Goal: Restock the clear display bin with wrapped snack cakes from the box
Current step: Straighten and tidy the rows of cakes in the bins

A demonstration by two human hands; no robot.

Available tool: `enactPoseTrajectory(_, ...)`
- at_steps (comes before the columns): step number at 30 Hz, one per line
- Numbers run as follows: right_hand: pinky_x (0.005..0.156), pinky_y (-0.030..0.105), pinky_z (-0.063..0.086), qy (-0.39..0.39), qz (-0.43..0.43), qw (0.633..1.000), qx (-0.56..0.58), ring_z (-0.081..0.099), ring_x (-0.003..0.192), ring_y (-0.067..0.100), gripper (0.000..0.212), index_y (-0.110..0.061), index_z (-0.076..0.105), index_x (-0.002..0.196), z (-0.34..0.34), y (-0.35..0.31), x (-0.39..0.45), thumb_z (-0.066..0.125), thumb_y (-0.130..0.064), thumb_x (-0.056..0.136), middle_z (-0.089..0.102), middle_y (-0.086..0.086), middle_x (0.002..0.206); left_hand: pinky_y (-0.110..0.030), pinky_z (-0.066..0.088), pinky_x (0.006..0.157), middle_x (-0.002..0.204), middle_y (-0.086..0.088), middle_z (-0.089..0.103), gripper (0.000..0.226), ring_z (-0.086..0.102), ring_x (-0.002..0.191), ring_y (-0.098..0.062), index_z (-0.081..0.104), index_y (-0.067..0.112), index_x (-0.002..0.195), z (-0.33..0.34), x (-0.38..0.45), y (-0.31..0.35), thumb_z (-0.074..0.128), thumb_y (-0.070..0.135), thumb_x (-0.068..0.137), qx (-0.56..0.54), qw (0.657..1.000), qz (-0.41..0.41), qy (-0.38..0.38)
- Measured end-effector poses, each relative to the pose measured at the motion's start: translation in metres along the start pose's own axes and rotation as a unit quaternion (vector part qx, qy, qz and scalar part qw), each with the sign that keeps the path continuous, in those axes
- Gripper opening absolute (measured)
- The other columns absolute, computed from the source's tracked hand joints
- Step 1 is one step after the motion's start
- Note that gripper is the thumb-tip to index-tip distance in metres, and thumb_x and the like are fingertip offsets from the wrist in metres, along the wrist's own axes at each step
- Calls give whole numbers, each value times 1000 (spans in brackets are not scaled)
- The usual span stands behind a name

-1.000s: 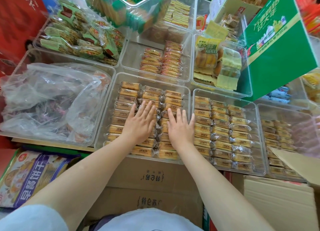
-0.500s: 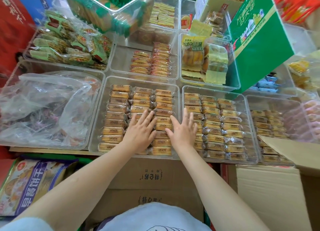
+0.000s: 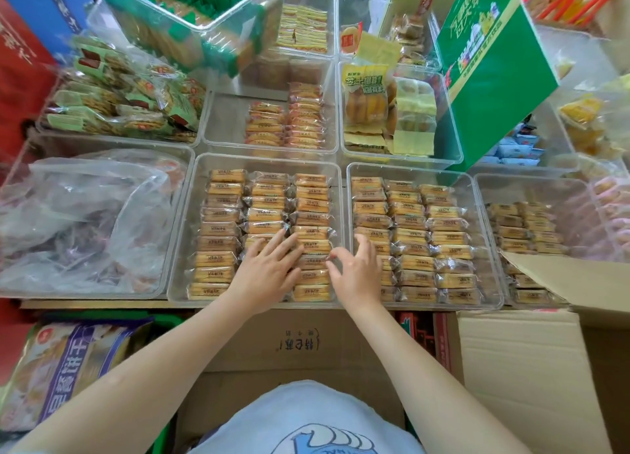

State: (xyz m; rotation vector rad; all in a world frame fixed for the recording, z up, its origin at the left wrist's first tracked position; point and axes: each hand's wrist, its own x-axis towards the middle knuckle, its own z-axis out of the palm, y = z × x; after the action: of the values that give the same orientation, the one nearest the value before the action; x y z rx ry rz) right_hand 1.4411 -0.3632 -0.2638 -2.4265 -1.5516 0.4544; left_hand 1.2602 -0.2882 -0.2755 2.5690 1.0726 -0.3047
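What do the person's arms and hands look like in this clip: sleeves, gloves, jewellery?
Both forearms are bare to the frame's lower edge. The left hand and right hand wear no gloves, and no rings or watch show. A light blue shirt with a darker blue print shows at the bottom.

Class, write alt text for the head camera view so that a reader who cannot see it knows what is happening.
A person's left hand and right hand lie flat on rows of wrapped snack cakes in a clear bin. More clear bins of snacks surround it, a green box stands behind, and cardboard boxes sit below.
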Motion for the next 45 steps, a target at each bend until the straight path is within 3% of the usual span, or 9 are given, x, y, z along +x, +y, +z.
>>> enactPoseTrajectory(5, 114, 51, 31, -35, 11, 993, -114, 25, 147, 36, 21, -18, 61, 120, 0, -10, 6, 56, -24, 101, 30, 21, 158, -42, 8, 125, 168, 5, 19, 79, 2, 157, -15, 37, 29, 156, 0, -13, 2, -1, 59, 94, -47, 999, 2, 26)
enactPoseTrajectory(8, 112, 53, 33, -43, 10, 987, -157, 26, 146, 39, 17, -19, 60, 116, 2, -14, 6, 55, -24, 101, 30, 23, 158, -42, 3, 125, 170, 8, 9, 79, -8, 156, -13, 27, 32, 160, 1, -19, 2, -4, 63, 94, -42, 999, 3, 6)
enactPoseTrajectory(14, 97, 50, 44, 16, 20, 994, -102, 39, 137, 38, 4, -14, 69, 95, 7, -13, 0, 65, -13, 94, 46, 22, 146, -46, -5, 124, 166, 12, -11, 71, -24, 152, -14, 21, 35, 161, 0, -17, 2, 0, 64, 100, -15, 1000, -4, -4)
enactPoseTrajectory(20, 88, 50, 49, 44, 16, 995, -93, 50, 128, 40, 6, -13, 72, 84, 6, -12, -4, 77, -11, 84, 55, 22, 135, -47, -9, 123, 169, 7, -12, 65, -27, 152, -17, 16, 35, 162, 4, -17, 0, 8, 63, 103, -17, 1000, -13, -15)
enactPoseTrajectory(24, 89, 52, 48, 21, 0, 998, -56, 49, 128, 39, 14, -13, 70, 103, 3, -7, -11, 70, -8, 90, 46, 23, 141, -46, -6, 125, 171, 2, -4, 66, -20, 154, -18, 21, 35, 161, 8, -27, 0, 7, 62, 103, -17, 1000, 9, 21)
enactPoseTrajectory(29, 101, 51, 42, -62, 26, 996, -51, 34, 142, 32, 24, -23, 67, 120, -7, -3, -27, 60, -31, 99, 27, 16, 157, -41, -1, 121, 167, 0, 26, 58, 7, 157, -18, 58, 40, 141, 18, -43, -3, 17, 61, 104, -24, 995, 30, 88)
enactPoseTrajectory(32, 105, 47, 38, -96, 31, 990, -96, 26, 145, 29, 28, -26, 63, 127, -12, -10, -25, 56, -34, 101, 19, 12, 161, -42, -5, 121, 169, 3, 16, 59, -2, 157, -17, 57, 40, 142, 13, -41, 0, 16, 61, 105, -31, 997, 15, 62)
enactPoseTrajectory(38, 100, 43, 40, -95, 32, 990, -96, 32, 138, 30, 22, -20, 67, 118, -14, -13, -21, 54, -26, 102, 30, 13, 152, -46, -10, 122, 170, 7, -8, 63, -25, 153, -15, 44, 42, 151, 9, -40, 1, 8, 63, 103, -21, 1000, -4, 16)
enactPoseTrajectory(45, 98, 45, 46, -76, 30, 995, -65, 42, 134, 32, 19, -18, 60, 118, -18, -16, -35, 55, -18, 100, 35, 16, 149, -41, -14, 121, 171, 7, -1, 62, -20, 154, -12, 43, 45, 150, 7, -45, 0, 10, 65, 102, -44, 999, 5, 26)
